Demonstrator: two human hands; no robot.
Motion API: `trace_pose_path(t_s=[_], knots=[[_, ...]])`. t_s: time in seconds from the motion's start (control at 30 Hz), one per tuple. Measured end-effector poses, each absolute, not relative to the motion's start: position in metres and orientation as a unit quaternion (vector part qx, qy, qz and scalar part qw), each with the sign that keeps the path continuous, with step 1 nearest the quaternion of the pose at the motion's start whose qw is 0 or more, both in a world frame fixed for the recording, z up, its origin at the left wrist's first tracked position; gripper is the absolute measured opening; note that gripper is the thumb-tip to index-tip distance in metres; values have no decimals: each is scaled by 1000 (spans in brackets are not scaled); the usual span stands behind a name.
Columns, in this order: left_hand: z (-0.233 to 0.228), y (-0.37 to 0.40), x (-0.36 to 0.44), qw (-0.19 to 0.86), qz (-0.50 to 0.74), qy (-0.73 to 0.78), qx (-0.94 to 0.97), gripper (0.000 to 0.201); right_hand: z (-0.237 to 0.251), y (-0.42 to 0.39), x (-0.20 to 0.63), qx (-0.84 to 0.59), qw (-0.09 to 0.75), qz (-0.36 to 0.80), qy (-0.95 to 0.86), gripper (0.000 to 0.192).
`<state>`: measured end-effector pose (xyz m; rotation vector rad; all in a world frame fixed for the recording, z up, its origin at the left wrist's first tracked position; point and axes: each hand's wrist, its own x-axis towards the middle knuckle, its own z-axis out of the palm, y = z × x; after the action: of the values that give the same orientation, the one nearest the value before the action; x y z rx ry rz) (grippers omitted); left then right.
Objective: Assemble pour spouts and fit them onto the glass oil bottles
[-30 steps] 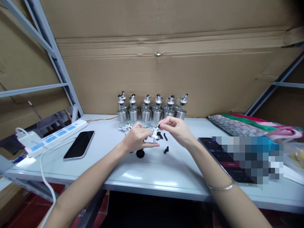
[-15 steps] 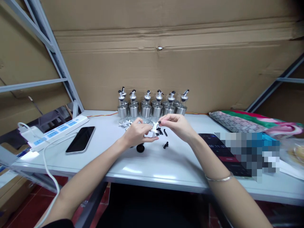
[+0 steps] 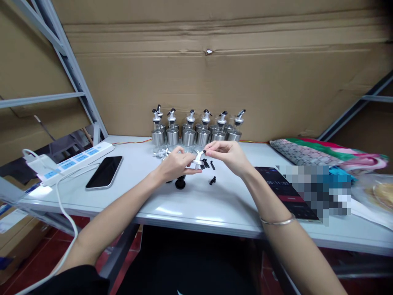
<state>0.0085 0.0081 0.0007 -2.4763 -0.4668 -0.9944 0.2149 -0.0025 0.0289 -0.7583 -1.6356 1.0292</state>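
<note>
My left hand (image 3: 175,165) is closed on a silver-white bottle pourer (image 3: 199,159), held just above the table. At the pourer's upper end, the fingertips of my right hand (image 3: 229,156) pinch a small black cap (image 3: 204,151); I cannot tell how firmly it sits on the spout. Beneath my hands lie several small black levers (image 3: 213,165) and a few tiny black pieces (image 3: 212,180). Black round stoppers (image 3: 180,183) rest below my left hand. More silver-white pourer parts (image 3: 160,153) are piled behind it, partly hidden.
Several glass-and-steel bottles (image 3: 188,137) with pourers stand in rows at the back, against cardboard (image 3: 196,86). On the left are a phone (image 3: 105,173), a power strip (image 3: 81,159) and a white cable (image 3: 63,209). A phone with a timer (image 3: 285,190) and patterned fabric (image 3: 303,153) lie right.
The view has tilted down slightly, so everything sits a little higher. Both hands keep hold of the pourer and black cap, with the right fingertips close against the spout.
</note>
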Motion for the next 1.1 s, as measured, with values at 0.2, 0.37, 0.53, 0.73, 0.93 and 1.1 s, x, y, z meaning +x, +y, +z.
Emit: trace_pose_path(t_s=[0.2,0.37,0.53,0.73,0.93,1.1], knots=[[-3,11,6,224,-326,-180,-901,41,32,-7,212,-315,497,420,-691,26],[-4,12,7,234,-316,-177,-902,42,31,-5,215,-317,496,425,-688,25],[0,9,11,213,-313,-202,-903,46,24,2,215,-289,494,539,-618,20],[5,8,9,195,-339,-195,-899,44,18,2,208,-219,396,673,-585,24],[3,6,10,164,-318,-206,-911,41,17,2,211,-190,381,697,-577,17],[5,8,7,110,-299,-233,-919,42,18,1,208,-194,402,690,-569,14]])
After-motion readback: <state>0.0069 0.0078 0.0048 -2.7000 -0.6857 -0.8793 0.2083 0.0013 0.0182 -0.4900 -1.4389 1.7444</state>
